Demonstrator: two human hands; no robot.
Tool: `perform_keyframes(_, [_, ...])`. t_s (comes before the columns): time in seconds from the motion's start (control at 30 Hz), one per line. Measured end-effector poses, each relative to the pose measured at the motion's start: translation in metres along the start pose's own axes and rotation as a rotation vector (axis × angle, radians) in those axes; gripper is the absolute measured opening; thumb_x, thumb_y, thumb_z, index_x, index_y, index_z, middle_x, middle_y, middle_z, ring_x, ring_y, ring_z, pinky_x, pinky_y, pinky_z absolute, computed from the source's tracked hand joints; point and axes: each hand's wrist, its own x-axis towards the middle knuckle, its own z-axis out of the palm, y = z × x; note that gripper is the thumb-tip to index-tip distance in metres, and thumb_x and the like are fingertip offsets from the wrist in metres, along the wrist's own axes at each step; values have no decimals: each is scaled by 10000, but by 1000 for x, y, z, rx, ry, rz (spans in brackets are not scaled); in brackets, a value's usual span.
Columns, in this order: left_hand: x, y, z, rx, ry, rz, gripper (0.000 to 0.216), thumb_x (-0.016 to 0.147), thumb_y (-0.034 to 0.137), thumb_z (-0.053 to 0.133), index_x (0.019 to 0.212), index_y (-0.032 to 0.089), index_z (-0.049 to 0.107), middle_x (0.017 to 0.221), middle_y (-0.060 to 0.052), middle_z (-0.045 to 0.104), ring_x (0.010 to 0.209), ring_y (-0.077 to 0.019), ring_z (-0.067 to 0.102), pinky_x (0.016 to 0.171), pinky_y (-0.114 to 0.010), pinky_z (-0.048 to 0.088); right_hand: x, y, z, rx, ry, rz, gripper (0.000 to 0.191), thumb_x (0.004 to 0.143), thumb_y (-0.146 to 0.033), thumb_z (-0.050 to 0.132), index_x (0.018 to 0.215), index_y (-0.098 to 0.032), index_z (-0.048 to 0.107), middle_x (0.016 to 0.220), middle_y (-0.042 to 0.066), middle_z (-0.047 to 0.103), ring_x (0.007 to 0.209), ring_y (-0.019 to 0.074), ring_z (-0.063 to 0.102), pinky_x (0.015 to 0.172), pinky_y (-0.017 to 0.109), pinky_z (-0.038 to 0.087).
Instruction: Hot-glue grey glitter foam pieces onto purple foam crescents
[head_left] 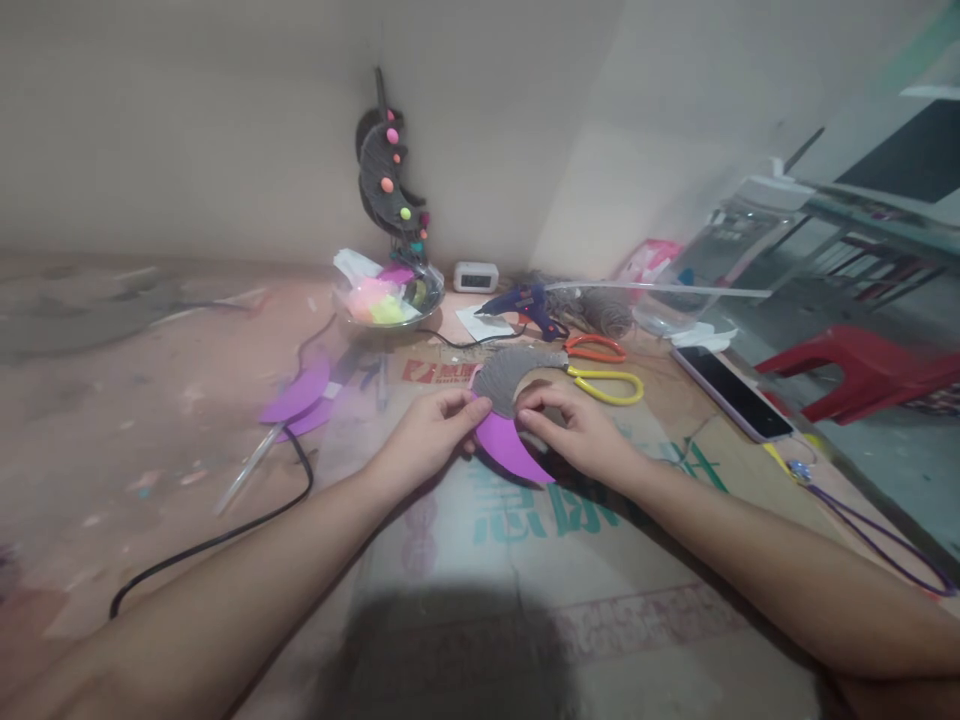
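Observation:
A purple crescent-shaped foam piece (504,447) lies on a cardboard sheet (525,560). Its upper half is wrapped in grey yarn (504,378). My left hand (433,432) pinches the crescent's left edge where the yarn ends. My right hand (574,425) pinches it from the right side, fingers closed at the yarn's edge. Both hands rest on the cardboard.
Orange scissors (596,347) and yellow scissors (609,385) lie behind the crescent. A blue glue gun (525,305), a yarn ball (609,312), a bowl of coloured pom-poms (386,300), a white clock (475,276), a phone (731,390), purple foam cut-outs (300,395) and a black cable (225,535) surround them.

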Motion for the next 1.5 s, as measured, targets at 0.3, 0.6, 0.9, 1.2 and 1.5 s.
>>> perform_keyframes(0.3, [-1, -2, 2, -8, 1, -6, 302, 802, 434, 603, 715, 148, 565, 572, 38, 533, 503, -82, 488, 529, -202, 379, -3, 8, -1, -7, 254, 67, 184, 871, -367, 549, 864, -193, 607, 886, 30, 622, 848, 174, 575, 806, 318, 432])
perform_keyframes(0.6, [5, -6, -4, -166, 48, 1, 345, 817, 478, 590, 728, 147, 555, 560, 20, 568, 491, -85, 509, 510, -197, 388, 3, 7, -9, 101, 265, 104, 246, 927, -327, 434, 776, -190, 570, 716, 5, 594, 712, 138, 573, 716, 282, 459])
perform_keyframes(0.9, [3, -6, -5, -111, 14, 30, 342, 823, 464, 587, 710, 142, 559, 564, 22, 562, 497, -75, 503, 524, -190, 390, -1, 4, 0, 350, -20, 54, 392, 850, -321, 585, 1219, -220, 499, 1066, 76, 673, 1025, 190, 621, 904, 379, 476])
perform_keyframes(1.2, [-3, -4, 2, 72, -35, 39, 321, 806, 454, 596, 698, 155, 555, 565, 42, 502, 512, -78, 462, 510, -195, 353, -2, -7, 0, 174, -2, 222, 275, 842, -425, 559, 780, -169, 636, 761, 31, 682, 727, 154, 629, 707, 281, 482])
perform_keyframes(1.5, [-3, -6, 3, 32, -76, 18, 288, 815, 438, 595, 786, 151, 589, 617, 16, 564, 556, -86, 513, 532, -200, 387, -3, -1, 0, 146, 136, 209, 327, 851, -462, 534, 712, -173, 597, 658, 6, 595, 599, 121, 539, 566, 250, 417])
